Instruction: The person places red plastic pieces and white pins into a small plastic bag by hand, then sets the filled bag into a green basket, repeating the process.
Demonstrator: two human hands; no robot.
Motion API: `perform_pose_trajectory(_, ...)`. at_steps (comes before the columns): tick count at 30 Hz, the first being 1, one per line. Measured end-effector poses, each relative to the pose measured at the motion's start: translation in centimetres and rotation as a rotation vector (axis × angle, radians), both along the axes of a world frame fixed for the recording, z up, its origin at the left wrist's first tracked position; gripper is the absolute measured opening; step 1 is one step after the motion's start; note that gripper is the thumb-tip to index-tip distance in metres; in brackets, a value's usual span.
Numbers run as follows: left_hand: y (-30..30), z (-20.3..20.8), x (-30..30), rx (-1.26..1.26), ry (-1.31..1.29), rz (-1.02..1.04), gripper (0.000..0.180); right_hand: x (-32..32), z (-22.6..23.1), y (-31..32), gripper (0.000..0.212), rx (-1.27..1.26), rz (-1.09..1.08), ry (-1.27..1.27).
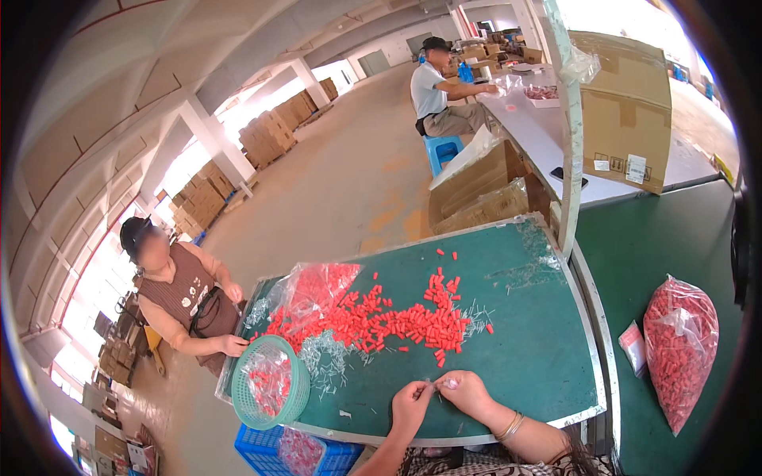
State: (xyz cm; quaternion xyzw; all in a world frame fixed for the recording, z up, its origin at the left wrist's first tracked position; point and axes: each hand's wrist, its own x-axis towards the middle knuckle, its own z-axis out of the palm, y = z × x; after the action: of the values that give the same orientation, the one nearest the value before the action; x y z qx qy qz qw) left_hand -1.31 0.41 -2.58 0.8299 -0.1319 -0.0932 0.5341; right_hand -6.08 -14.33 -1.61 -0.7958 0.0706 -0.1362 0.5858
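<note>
My left hand (409, 405) and my right hand (467, 393) meet over the near part of the green tabletop (508, 349). The fingers of both are pinched together, tip to tip. A small, pale or clear bit shows between them, too tiny to name. Just beyond my fingertips lies a spread pile of small red cylindrical pieces (432, 324), several of them loose at its edges. Thin clear pieces (324, 363) are heaped left of my hands, and more clear slivers (478, 316) lie at the pile's right end.
A co-worker (184, 293) at the left touches a green basket (295, 397) of bagged red pieces. An open plastic bag (313, 289) spills onto the pile. Below stands a blue crate (262, 452). At right lies a full bag (680, 349); a metal post (570, 143) rises behind.
</note>
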Motion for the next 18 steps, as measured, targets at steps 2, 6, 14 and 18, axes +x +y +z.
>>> perform_pose_trajectory(2, 0.1, -0.3, -0.1, -0.034, -0.023, 0.013, 0.016, 0.0, 0.1, -0.1, 0.013, 0.013, 0.016, 0.051)
perform_pose_trajectory(6, -0.4, 0.1, -0.4, -0.247, 0.168, 0.011, 0.014, 0.1, -0.4, -0.1, 0.013, 0.045, -0.024, 0.075)
perform_pose_trajectory(14, -0.3, 1.2, -0.3, 0.034, 0.003, 0.000, 0.013, 0.1, -1.2, 0.6, 0.014, 0.053, 0.000, 0.002)
perform_pose_trajectory(18, -0.3, 0.4, -0.6, 0.138, -0.310, -0.010, 0.010, 0.4, -2.3, 0.5, 0.016, -0.034, 0.011, 0.030)
